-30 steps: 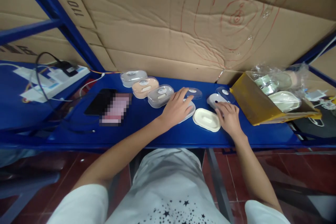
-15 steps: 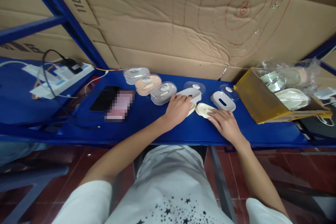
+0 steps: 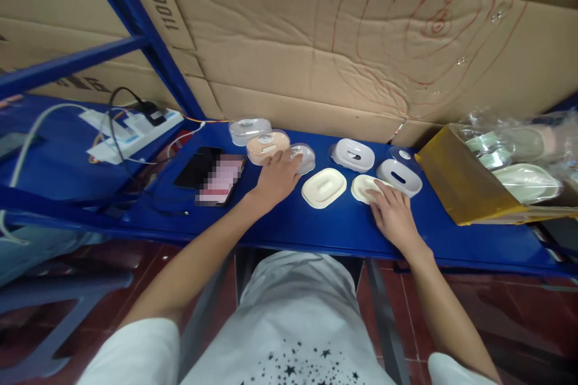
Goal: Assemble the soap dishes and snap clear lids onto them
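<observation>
My left hand (image 3: 276,179) is closed over a grey soap box (image 3: 306,158) with a clear lid, hiding its left part. My right hand (image 3: 394,212) has its fingers on the right edge of a cream oval tray (image 3: 362,188). Another cream oval tray (image 3: 324,187), with a raised middle, lies flat between my hands. Behind the trays sits a white slotted oval shell (image 3: 355,154) on a clear lid. A second slotted shell (image 3: 409,181) is beside my right fingers, with a clear lid (image 3: 403,156) behind it.
Left of my left hand stand a peach soap box (image 3: 267,143) and a pale lidded one (image 3: 248,130). A phone (image 3: 221,177) and a power strip (image 3: 135,137) lie further left. A cardboard box (image 3: 460,186) of bagged parts stands at the right; a cardboard sheet (image 3: 271,36) rises behind.
My left hand has left the white shell and moved left onto the grey soap box. The shell now sits further back, and the left cream tray is uncovered. My right hand stays at its tray.
</observation>
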The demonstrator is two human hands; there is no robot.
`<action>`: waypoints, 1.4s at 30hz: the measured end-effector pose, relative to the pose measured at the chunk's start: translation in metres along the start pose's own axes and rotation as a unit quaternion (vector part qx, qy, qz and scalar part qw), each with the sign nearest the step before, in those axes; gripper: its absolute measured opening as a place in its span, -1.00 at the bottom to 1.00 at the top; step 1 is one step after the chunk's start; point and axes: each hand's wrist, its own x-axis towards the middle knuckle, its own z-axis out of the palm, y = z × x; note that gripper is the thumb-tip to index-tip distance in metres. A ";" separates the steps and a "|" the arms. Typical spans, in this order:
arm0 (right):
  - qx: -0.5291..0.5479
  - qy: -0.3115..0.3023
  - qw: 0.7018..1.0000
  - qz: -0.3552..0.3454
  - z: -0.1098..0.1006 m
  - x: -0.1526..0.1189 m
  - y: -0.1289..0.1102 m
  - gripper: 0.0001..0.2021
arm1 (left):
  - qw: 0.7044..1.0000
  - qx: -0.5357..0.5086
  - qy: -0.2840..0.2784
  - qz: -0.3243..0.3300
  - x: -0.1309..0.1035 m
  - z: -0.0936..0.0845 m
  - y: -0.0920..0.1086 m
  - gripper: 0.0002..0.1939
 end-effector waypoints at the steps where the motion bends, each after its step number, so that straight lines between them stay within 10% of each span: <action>1: 0.015 0.002 1.000 -0.016 -0.001 0.011 -0.006 -0.60 | 1.000 -0.023 0.004 0.006 -0.002 0.000 -0.005 -0.51; 7: 0.133 -0.036 0.982 -0.131 0.017 0.107 -0.033 -0.34 | 0.949 -0.234 0.002 0.211 0.016 0.014 -0.007 -0.61; 11: 0.200 -0.040 0.972 -0.118 0.043 0.140 -0.020 -0.52 | 0.952 -0.230 0.055 0.195 0.014 0.023 -0.005 -0.54; 16: 0.142 0.054 0.988 -0.028 0.045 0.132 -0.008 -0.59 | 0.947 -0.178 -0.018 0.267 -0.007 0.030 -0.005 -0.40; 22: 0.124 0.097 0.988 -0.007 0.000 0.110 -0.041 -0.60 | 0.949 -0.161 -0.051 0.265 -0.010 0.034 0.004 -0.55; 27: 0.168 -0.035 0.973 -0.154 -0.024 0.025 -0.086 -0.74 | 0.954 -0.210 -0.056 0.205 -0.008 0.023 0.002 -0.68; 32: 0.103 -0.058 0.984 -0.134 -0.013 -0.029 -0.068 -0.67 | 0.969 -0.206 -0.038 0.133 0.001 0.019 0.013 -0.74; 42: 0.173 -0.054 0.977 -0.115 0.028 0.092 -0.014 -0.50 | 0.952 -0.252 -0.019 0.173 0.019 0.036 0.027 -0.74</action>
